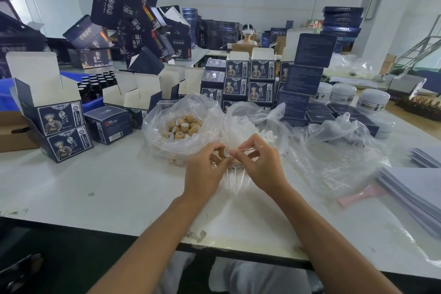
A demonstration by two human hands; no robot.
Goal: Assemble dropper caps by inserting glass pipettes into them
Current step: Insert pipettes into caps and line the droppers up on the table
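Observation:
My left hand (205, 169) pinches a tan dropper cap (224, 152) with its white opening facing right. My right hand (260, 164) pinches a thin glass pipette (248, 148), its near end at the cap's opening. Below my hands lie several finished caps with pipettes (235, 174) pointing toward me on the white table (107, 186). A clear plastic bag (167, 143) behind my left hand holds several loose tan caps (185, 126). A second clear bag (253, 117), behind my right hand, holds white parts.
Open and shut dark blue cartons (59, 126) stand at the left and in stacks (248, 83) behind the bags. White jars (372, 100) sit at the back right, crumpled plastic film (338, 150) and paper stacks (415, 188) at the right. A person sits at the far table.

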